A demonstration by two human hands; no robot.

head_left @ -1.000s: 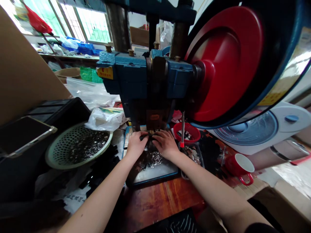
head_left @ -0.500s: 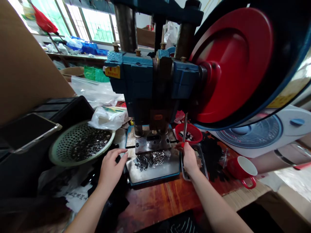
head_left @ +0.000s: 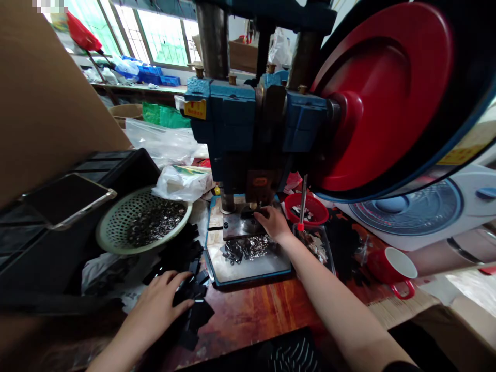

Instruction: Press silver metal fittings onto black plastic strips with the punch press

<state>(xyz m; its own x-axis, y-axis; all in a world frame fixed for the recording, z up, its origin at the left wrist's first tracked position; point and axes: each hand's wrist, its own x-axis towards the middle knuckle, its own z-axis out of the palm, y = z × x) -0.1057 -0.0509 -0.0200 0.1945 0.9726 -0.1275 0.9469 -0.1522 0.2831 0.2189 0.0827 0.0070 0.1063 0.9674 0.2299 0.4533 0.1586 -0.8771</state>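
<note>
Many black bits [head_left: 199, 312] lie on the table [head_left: 251, 315] by the left hand [head_left: 159, 298], its thumb and fingers apart. Half a second ago that hand was up beside the plate [head_left: 250, 274]. The right hand [head_left: 274, 224] has left the red knob [head_left: 300, 227] and is now at the metal block [head_left: 237, 227]; I cannot tell if it pinches anything. Shiny bits [head_left: 259, 247] lie near the block. On the blue press [head_left: 232, 116], a yellow label [head_left: 197, 110] has writing too small to read.

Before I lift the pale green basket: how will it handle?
Probably heavy for its size: the basket holds a wide heap of metal-looking bits. They lie loose, so they'd likely slide if it tips. Perforated and plastic-looking, the basket may flex.
</note>
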